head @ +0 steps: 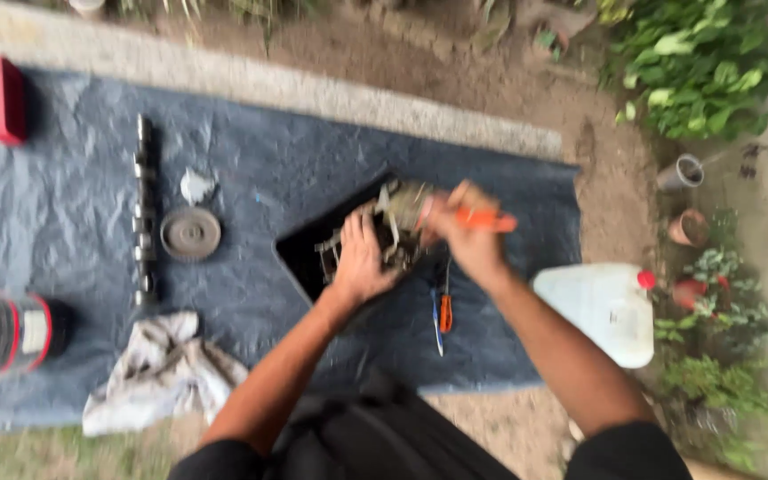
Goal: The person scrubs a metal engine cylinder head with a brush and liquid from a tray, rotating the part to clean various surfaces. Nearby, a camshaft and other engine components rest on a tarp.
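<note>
The frame is motion-blurred. My left hand (362,258) rests on a greasy metal engine part (397,222) that sits in a black tray (300,258) on a dark blue tarp (251,169). My right hand (464,236) grips an orange-handled tool (484,219) held against the top of the same part. Another orange-handled screwdriver (445,307) and a blue-handled tool (436,322) lie on the tarp just below my right hand.
A camshaft (143,209), a round metal pulley (190,233) and a dirty rag (164,369) lie on the tarp at left. A red box (2,98) is far left, a white jerrycan (604,311) right, flower pots (688,227) and plants beyond. A concrete kerb (313,89) borders the tarp.
</note>
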